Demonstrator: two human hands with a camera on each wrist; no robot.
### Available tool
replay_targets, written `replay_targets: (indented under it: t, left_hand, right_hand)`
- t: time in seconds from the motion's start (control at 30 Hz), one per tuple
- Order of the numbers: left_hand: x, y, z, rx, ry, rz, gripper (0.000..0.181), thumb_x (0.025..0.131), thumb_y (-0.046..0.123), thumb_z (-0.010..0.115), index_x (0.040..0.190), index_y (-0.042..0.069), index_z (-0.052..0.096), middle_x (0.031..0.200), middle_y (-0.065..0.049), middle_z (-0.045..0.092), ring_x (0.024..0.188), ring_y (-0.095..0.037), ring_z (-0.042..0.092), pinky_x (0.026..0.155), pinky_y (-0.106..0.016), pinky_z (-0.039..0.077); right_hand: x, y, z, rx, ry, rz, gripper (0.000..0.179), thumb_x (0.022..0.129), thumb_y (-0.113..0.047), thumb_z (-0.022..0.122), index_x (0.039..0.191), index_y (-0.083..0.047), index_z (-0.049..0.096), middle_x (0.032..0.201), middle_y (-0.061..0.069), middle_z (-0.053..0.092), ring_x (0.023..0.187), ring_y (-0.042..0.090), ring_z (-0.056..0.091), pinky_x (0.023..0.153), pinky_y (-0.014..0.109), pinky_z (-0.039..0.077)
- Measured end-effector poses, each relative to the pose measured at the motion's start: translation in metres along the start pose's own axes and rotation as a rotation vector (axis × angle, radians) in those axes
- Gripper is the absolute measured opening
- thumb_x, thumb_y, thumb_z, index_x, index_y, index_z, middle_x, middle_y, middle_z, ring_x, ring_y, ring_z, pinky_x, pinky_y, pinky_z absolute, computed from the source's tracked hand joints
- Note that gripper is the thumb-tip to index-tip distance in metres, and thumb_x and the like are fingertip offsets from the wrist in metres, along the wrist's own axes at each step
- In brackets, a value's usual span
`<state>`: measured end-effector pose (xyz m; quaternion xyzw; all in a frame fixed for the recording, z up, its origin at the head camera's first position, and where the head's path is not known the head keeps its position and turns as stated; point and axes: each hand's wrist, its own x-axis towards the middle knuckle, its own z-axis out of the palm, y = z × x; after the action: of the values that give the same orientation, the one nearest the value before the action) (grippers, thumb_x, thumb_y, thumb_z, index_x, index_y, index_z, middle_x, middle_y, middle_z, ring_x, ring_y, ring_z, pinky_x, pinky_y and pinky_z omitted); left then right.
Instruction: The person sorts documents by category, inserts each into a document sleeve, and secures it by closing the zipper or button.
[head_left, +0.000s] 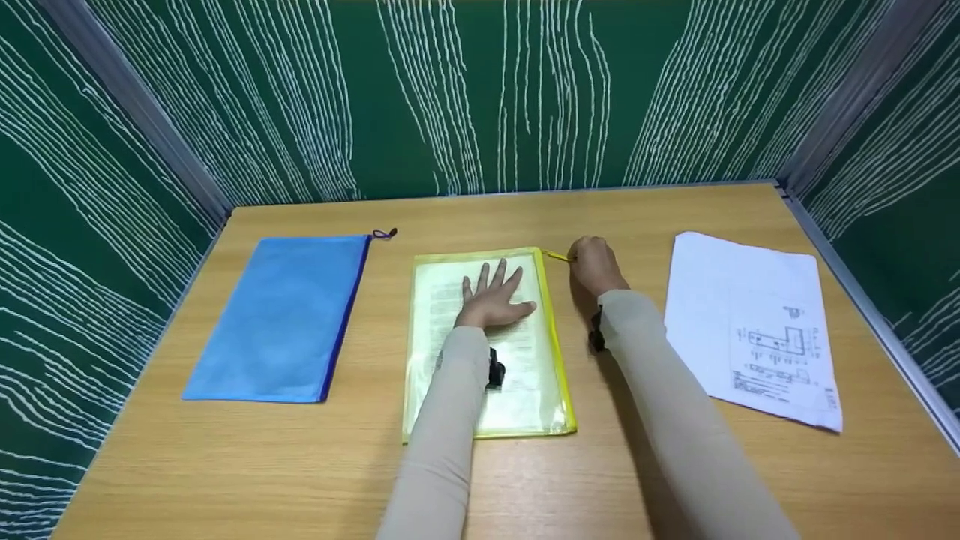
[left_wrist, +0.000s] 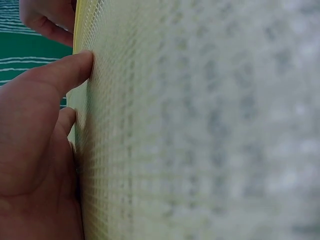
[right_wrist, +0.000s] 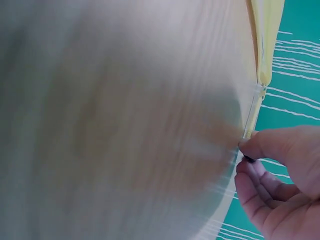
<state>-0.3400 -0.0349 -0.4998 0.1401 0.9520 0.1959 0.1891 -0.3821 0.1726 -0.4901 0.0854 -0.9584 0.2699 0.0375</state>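
A clear mesh zipper pouch with yellow edging lies in the middle of the table, printed paper showing through it. My left hand rests on its upper part, fingers spread and straight; in the left wrist view the thumb touches the mesh. Just beyond the pouch's top right corner, my right hand pinches the yellow zipper pull cord. In the right wrist view, thumb and fingers meet on the cord, with a small dark end between them. The zipper slider sits at the corner.
To the left lies a blue zipper pouch with a dark blue edge and a pull cord. Printed white sheets lie on the right of the wooden table. Green panels with white lines stand around the back and sides.
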Motion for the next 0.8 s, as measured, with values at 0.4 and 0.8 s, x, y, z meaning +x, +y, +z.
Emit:
replay_targets:
  t: [0.4,0.8]
  left_hand:
    - [-0.0025,-0.0006,-0.002,0.005,0.009,0.007,0.075,0.094,0.06,0.041,0.155,0.032,0.01,0.163,0.003,-0.008,0.149,-0.024,-0.015,0.116,-0.056,-0.012]
    - [-0.002,0.002,-0.0017,-0.011,0.011,-0.004,0.074,0.093,0.06,0.043,0.155,0.033,0.011,0.163,0.004,-0.007,0.149,-0.025,-0.015,0.116,-0.056,-0.013]
  right_hand:
    - [-0.0026,0.0031,-0.0022,0.143,-0.109,0.143,0.026,0.093,0.005,0.053,0.115,0.007,0.066,0.117,0.025,0.063,0.111,0.037,0.061,0.094,0.046,0.051]
    - [-0.0045,0.0097,-0.0051,0.207,-0.163,0.195,0.03,0.093,0.004,0.051,0.119,0.004,0.065,0.122,0.022,0.061,0.112,0.034,0.058,0.1,0.047,0.047]
